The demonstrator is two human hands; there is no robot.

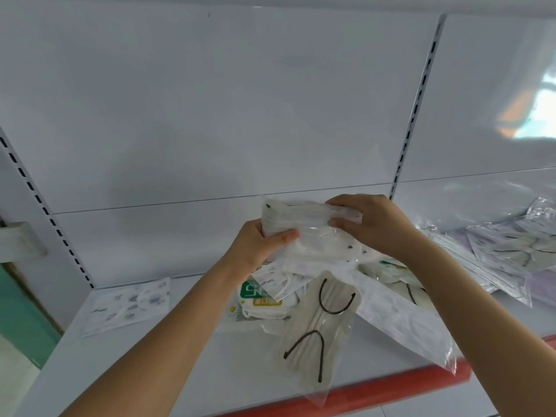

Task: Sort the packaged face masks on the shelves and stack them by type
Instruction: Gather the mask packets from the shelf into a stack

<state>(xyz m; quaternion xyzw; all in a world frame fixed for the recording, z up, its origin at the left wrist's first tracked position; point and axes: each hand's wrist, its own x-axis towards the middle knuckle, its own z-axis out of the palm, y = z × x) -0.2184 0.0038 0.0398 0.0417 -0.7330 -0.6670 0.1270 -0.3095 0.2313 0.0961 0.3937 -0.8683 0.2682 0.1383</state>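
Note:
I hold a clear packet of white face masks (310,227) above the shelf, in front of the back panel. My left hand (258,245) grips its lower left corner with the thumb on top. Its upper right end is gripped by my right hand (370,227). Under them lies a loose pile of mask packets (288,284). A packet with a beige mask with black ear loops (319,329) lies at the front of the pile. A packet with a green label (255,293) lies to its left. A patterned mask packet (129,305) lies alone at the left.
The white shelf (180,371) has a red front edge (391,386). A second heap of clear mask packets (511,254) lies on the right shelf bay. Slotted uprights (418,106) divide the white back panels. A white object (18,242) sits at the far left.

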